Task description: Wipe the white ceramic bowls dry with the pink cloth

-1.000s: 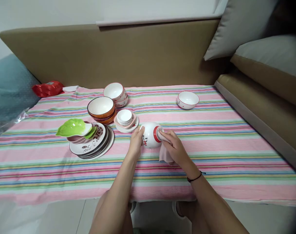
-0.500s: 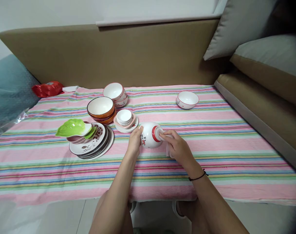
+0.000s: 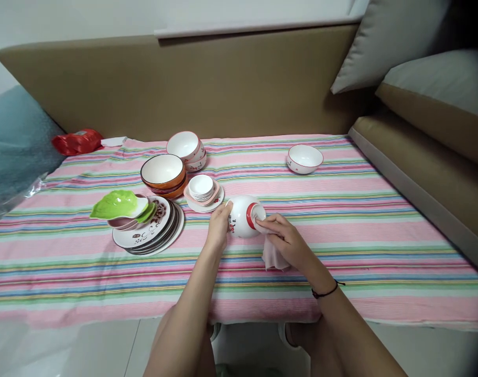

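My left hand point(image 3: 220, 226) grips the rim side of a white bowl point(image 3: 241, 222), which is tipped on its side with its base turned to the right. A red band rings the foot, and red and black markings show on the wall. My right hand point(image 3: 288, 238) is closed on a pale pink cloth point(image 3: 276, 256), its fingertips pressing the cloth against the bowl's foot while the rest hangs down. The bowl's inside is hidden from me. Left of the bowl, small white dishes point(image 3: 201, 187) are stacked on a plate.
Stacked plates point(image 3: 172, 235) carry green leaf-shaped dishes point(image 3: 119, 205). Behind them stand orange-brown bowls point(image 3: 162, 173) and white bowls with red rims point(image 3: 184, 145). Another white bowl point(image 3: 305, 158) sits apart at the right. A red bundle point(image 3: 77, 142) lies far left; cushions point(image 3: 439, 89) rise on the right.
My right hand has shifted slightly right and down from the bowl's foot, and more of the cloth now hangs below it. My left hand keeps its hold on the bowl.
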### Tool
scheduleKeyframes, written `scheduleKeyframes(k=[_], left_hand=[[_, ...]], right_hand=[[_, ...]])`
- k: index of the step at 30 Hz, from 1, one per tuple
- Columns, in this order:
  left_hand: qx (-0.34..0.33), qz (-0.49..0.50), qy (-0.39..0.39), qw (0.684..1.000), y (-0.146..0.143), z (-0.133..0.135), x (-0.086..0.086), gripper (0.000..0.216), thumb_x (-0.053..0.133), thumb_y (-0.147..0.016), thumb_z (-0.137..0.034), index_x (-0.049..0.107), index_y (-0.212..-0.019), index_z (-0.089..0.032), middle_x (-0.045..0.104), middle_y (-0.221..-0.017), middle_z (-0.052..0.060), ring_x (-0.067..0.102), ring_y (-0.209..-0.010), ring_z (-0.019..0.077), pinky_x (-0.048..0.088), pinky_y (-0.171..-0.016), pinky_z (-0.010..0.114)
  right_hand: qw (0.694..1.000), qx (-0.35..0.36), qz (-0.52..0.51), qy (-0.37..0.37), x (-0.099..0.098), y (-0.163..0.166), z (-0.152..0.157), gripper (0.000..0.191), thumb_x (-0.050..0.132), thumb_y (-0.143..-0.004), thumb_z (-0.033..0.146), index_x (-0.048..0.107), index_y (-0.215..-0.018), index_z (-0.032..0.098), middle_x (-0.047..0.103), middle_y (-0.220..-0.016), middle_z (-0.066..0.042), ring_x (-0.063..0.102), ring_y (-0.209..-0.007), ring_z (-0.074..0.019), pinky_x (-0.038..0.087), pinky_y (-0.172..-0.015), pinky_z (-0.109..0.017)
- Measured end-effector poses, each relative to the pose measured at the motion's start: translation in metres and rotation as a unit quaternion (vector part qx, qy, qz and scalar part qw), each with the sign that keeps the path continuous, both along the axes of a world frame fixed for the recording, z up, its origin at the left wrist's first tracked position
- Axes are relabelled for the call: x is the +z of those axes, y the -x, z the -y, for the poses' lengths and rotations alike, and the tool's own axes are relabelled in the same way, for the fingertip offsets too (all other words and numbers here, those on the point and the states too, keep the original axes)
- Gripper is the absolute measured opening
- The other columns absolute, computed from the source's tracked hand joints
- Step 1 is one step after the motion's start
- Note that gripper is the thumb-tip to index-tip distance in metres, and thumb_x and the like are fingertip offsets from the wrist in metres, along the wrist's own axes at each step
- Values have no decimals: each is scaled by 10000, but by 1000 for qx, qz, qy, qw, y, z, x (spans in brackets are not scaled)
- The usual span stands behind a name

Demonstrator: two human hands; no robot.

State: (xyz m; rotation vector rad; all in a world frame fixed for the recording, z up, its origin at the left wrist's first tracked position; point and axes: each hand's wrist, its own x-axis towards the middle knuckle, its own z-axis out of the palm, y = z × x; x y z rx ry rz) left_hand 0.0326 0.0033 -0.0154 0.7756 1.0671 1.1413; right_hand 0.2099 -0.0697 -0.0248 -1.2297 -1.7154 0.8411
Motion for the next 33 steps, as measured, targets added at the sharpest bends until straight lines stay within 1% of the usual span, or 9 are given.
scheduleKeyframes(k=[4, 6, 9, 14, 17, 21, 23, 26, 33], left_hand=[[2, -1, 2, 1000, 1, 0, 2, 455, 785, -610, -523, 496, -638, -173, 410, -508, -75, 340, -422, 49, 231, -407, 194], [3, -7, 6, 1000, 1, 0, 3, 458, 786, -605, -526, 494, -632, -174, 397, -500, -80, 324, -417, 46, 221, -407, 197], [-1, -4, 4, 1000, 1, 0, 4, 449, 792, -591, -523, 527, -664, -168, 433, -528, -73, 355, -443, 54, 239, -424, 199], [7, 8, 2, 1000, 0, 0, 4, 407, 796, -599, -481, 551, -676, -164, 472, -559, -62, 388, -490, 68, 281, -468, 208], [6, 12, -7, 1000, -1, 0, 4, 381, 787, -620, -465, 560, -671, -164, 488, -564, -55, 404, -507, 75, 307, -489, 211], [-5, 2, -10, 1000, -2, 1, 4, 387, 786, -629, -473, 553, -662, -166, 470, -552, -58, 382, -491, 69, 289, -472, 203], [-15, -5, -14, 1000, -3, 2, 4, 386, 779, -640, -485, 567, -679, -164, 470, -557, -58, 371, -484, 66, 282, -464, 199], [-17, -7, -19, 1000, -3, 3, 4, 366, 771, -657, -478, 590, -700, -163, 478, -566, -54, 380, -488, 68, 293, -467, 199], [-17, -10, -30, 999, -3, 3, 4, 357, 775, -656, -470, 585, -660, -168, 459, -531, -52, 392, -484, 77, 304, -466, 206]], right_hand=[[998, -10, 60, 3, 4, -1, 2, 440, 394, -885, 104, 653, -1214, 242, 608, -1128, -58, 622, -1004, -198, 514, -837, -339], [994, -38, 99, 3, 7, 0, 4, 437, 383, -882, 100, 666, -1182, 246, 624, -1153, -50, 640, -971, -192, 521, -784, -317], [982, -87, 167, -8, 9, 1, 6, 442, 379, -879, 91, 679, -1159, 254, 647, -1167, -34, 656, -919, -187, 520, -690, -290], [952, -140, 269, -50, 0, 6, 6, 506, 385, -883, 81, 599, -1305, 259, 628, -1265, -52, 646, -991, -226, 539, -640, -296], [947, -169, 267, -61, -6, 12, 3, 496, 383, -900, 97, 577, -1334, 240, 617, -1283, -83, 638, -1026, -250, 565, -666, -328], [957, -207, 195, -62, -7, 17, -4, 503, 380, -887, 89, 594, -1321, 226, 617, -1312, -76, 616, -1132, -257, 575, -851, -396], [964, -207, 153, -67, -6, 17, -8, 525, 373, -881, 82, 582, -1338, 231, 607, -1345, -56, 591, -1197, -239, 545, -954, -406], [973, -169, 127, -90, -2, 15, -12, 556, 355, -884, 72, 555, -1368, 258, 587, -1384, -24, 557, -1256, -210, 504, -1028, -404], [970, -76, 181, -145, 8, 14, -5, 573, 353, -893, 41, 553, -1362, 301, 572, -1402, 18, 559, -1234, -209, 489, -1022, -408]])
